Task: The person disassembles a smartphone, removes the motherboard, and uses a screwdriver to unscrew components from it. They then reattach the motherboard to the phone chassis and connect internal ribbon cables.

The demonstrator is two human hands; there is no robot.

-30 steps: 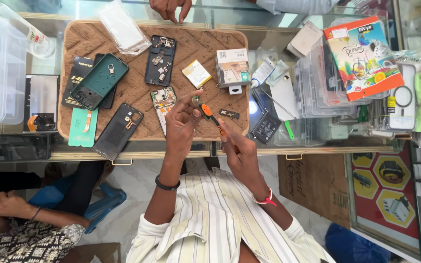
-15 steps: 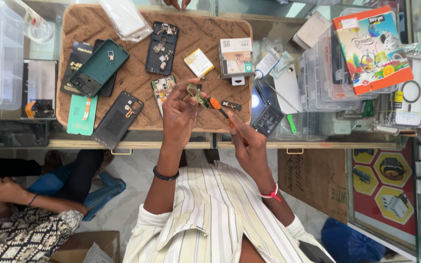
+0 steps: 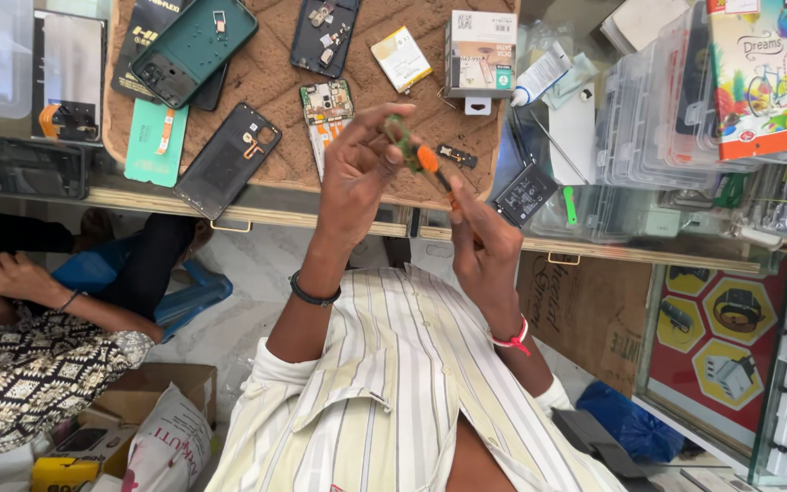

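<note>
Nearest to the camera I see my striped shirt (image 3: 393, 401), and from it both forearms go up toward the counter. My left hand (image 3: 357, 173) has a dark band at the wrist; its fingers are curled and the fingertips (image 3: 392, 153) pinch a small greenish part (image 3: 401, 137), held in the air just above the front edge of the mat. My right hand (image 3: 483, 239), with a red band at the wrist, is closed around a screwdriver with an orange collar (image 3: 427, 160); its end meets the small part.

Under the hands lies a brown fibre mat (image 3: 275, 87) on a glass counter (image 3: 266, 202). On the mat, beyond the left hand, there is an opened phone board (image 3: 325, 109), a black phone back cover (image 3: 227, 159), a mint green cover (image 3: 156, 143) and a dark green phone shell (image 3: 195, 50). Further back I see a small white box (image 3: 479, 53) and a yellowish battery (image 3: 401, 57).

To the right stand clear plastic organiser boxes (image 3: 639, 109) and a colourful carton (image 3: 771, 68). Down at the left, on the pale floor (image 3: 239, 301), another person in a patterned sleeve (image 3: 29, 374) sits.
</note>
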